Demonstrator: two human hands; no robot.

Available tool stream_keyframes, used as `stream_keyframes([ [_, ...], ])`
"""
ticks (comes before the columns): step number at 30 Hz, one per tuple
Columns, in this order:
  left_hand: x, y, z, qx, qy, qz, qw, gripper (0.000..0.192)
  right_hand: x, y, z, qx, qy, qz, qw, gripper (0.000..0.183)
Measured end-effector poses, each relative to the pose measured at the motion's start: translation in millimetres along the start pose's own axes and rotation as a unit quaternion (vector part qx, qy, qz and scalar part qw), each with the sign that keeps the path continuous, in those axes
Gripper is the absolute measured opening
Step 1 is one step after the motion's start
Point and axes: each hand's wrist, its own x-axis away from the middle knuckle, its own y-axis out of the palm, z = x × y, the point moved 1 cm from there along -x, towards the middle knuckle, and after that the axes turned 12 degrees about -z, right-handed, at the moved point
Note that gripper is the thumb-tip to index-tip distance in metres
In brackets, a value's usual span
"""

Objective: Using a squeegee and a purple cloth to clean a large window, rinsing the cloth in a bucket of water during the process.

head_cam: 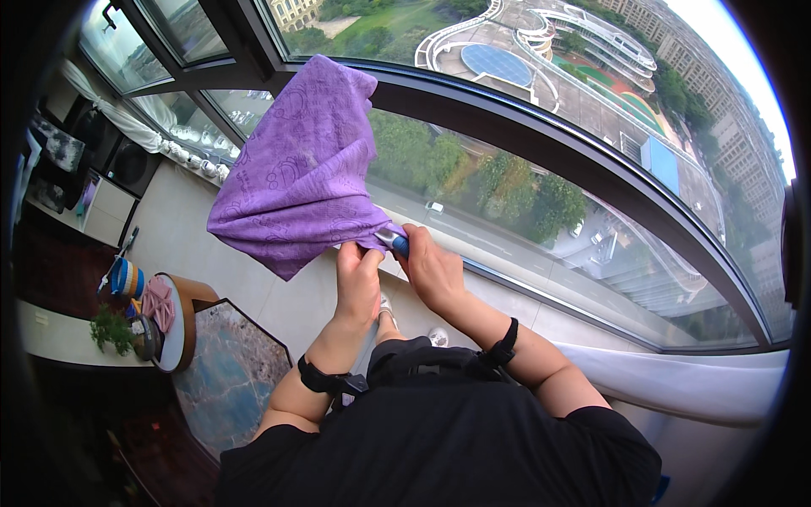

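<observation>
A purple cloth (304,158) with printed line patterns hangs draped over something that it hides, in front of the window. Its lower corner is gathered around a blue and silver handle (396,241). My right hand (434,263) grips that handle from the right. My left hand (358,282) pinches the gathered cloth just below and to the left of the handle. What the cloth covers at the far end of the handle cannot be seen.
A dark-framed window (507,190) curves across the far side and right. At left stand a small round table (185,329) with a pink item (158,304), a potted plant (113,326) and a marble-patterned tabletop (234,374). A white curtain (671,380) hangs at right, above the tiled floor (184,215).
</observation>
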Motion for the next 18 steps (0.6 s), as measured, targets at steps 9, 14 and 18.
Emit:
stream_keyframes([
  [9, -26, -7, -3, 0.103, 0.014, 0.018, 0.994, 0.019, 10, -3, -18, -0.075, -0.118, -0.044, 0.989, 0.064],
  [14, -14, -12, 13, -0.037, 0.005, -0.206, 0.978, 0.037, -1, -21, -1, -0.607, -0.024, -0.264, 0.749, 0.075],
  [18, -12, -8, 2, 0.023, -0.049, -0.258, 0.965, 0.06, 0, -18, 12, -0.692, 0.031, -0.365, 0.623, 0.066],
])
